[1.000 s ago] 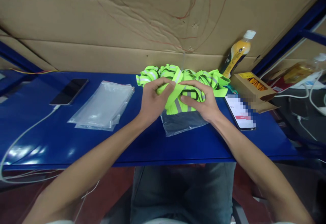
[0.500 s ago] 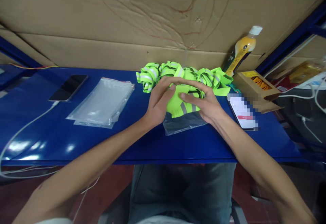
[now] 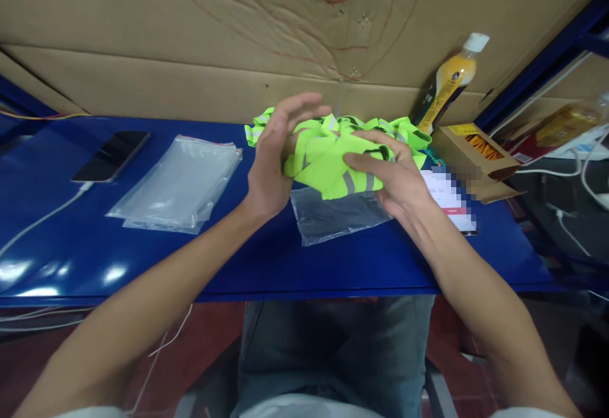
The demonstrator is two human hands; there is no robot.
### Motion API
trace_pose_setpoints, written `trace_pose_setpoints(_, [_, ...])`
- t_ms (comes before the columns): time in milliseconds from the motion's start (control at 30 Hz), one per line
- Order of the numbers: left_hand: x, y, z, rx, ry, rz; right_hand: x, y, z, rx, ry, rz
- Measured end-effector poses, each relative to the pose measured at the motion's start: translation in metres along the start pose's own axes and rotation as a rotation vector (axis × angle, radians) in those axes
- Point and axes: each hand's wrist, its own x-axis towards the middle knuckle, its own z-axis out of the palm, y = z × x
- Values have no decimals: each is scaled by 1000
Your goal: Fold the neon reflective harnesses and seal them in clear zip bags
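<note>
My right hand (image 3: 398,169) grips a folded neon-yellow reflective strap (image 3: 323,165) with grey bands, its thumb lying across the front. At the strap's left side, my left hand (image 3: 269,167) is open, fingers raised and apart from the thumb. Whether its palm touches the fabric I cannot tell. Beneath the strap, a clear plastic bag (image 3: 333,221) lies flat on the blue table (image 3: 266,272). More coiled reflective straps (image 3: 404,131) form a heap just behind my hands, partly covered by them.
Left of my hands lies a stack of clear zip bags (image 3: 174,183), then a dark phone (image 3: 111,155) on a white cable. At right are a lit phone (image 3: 457,215), an open cardboard box (image 3: 476,151) and a yellow-labelled bottle (image 3: 450,85). Cardboard (image 3: 166,82) lines the back.
My left hand has moved left and opened away from the strap, its fingers lifting. The strap has spread wider to the left in my right hand. The view has shifted slightly.
</note>
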Motion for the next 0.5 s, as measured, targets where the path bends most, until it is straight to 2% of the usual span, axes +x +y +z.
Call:
trace_pose_setpoints(200, [4,-21,-12,77,163,-54,22,-5,-34,15,94,-130])
trace_pose_setpoints(333, [4,-26,-18,167,76,38,28,-6,-44,-9,128,-168])
trace_pose_setpoints(433, [-1,-21,-10,250,-19,14,25,-1,-38,-118,58,-255])
trace_pose_setpoints(500, [-7,-19,-1,297,-33,-10,20,2,-29,-215,-14,-342])
